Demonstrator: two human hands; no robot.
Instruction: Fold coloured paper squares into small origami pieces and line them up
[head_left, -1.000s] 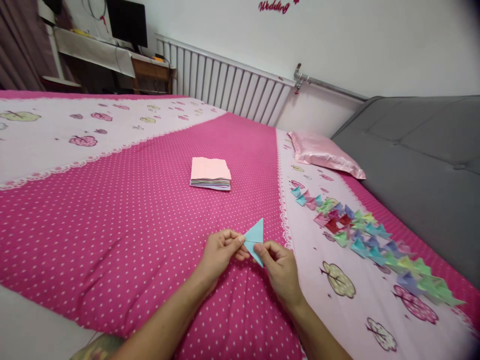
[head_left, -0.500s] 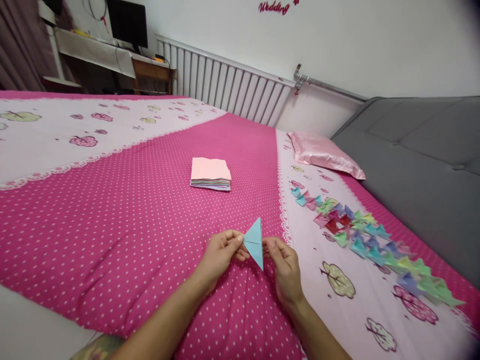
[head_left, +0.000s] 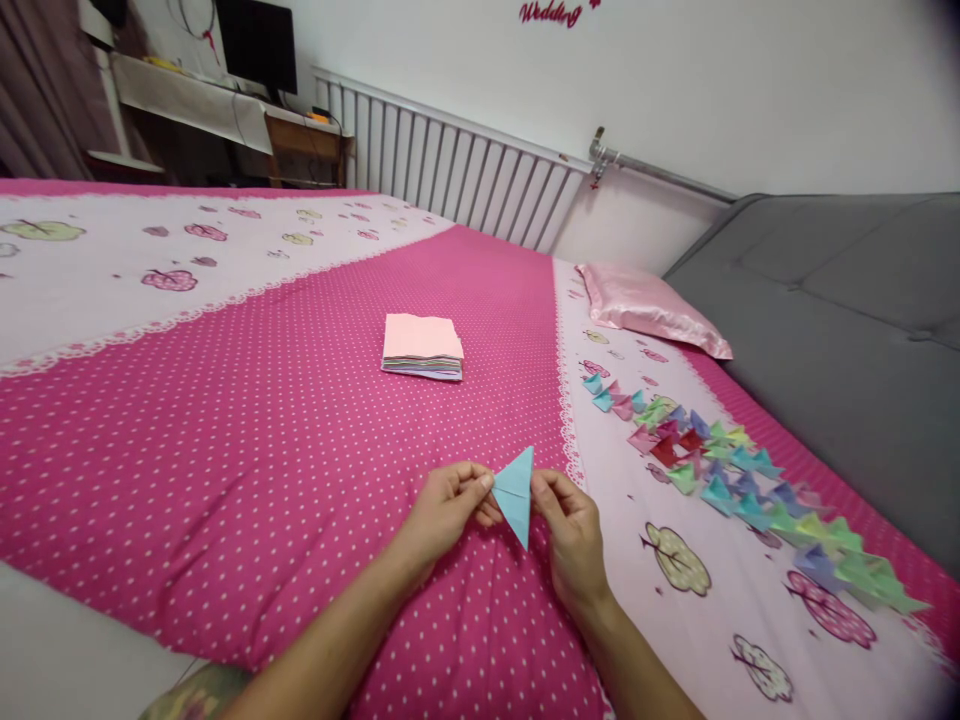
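Observation:
A light blue piece of folded paper (head_left: 516,497), triangular with a crease across its middle, is held up between my two hands over the pink bedspread. My left hand (head_left: 456,505) pinches its left corner between thumb and fingers. At its long right edge, my right hand (head_left: 568,525) has thumb and fingertips closed on the paper; some of those fingers are hidden. Beyond my hands lies a square stack of coloured paper (head_left: 424,338), pale pink on top. Rows of small folded paper boats (head_left: 712,470) in several colours stand to the right.
The dotted bedspread (head_left: 262,420) spreads under everything, slightly wrinkled near me. A pink satin pillow (head_left: 649,310) lies by the grey headboard (head_left: 840,300) on the right. Behind the bed are a white radiator (head_left: 450,160) and a desk with a monitor (head_left: 259,48).
The folded blue paper has shifted slightly right and nearer to me, turning a little. My left hand has moved right with it; my right hand is nearly unchanged.

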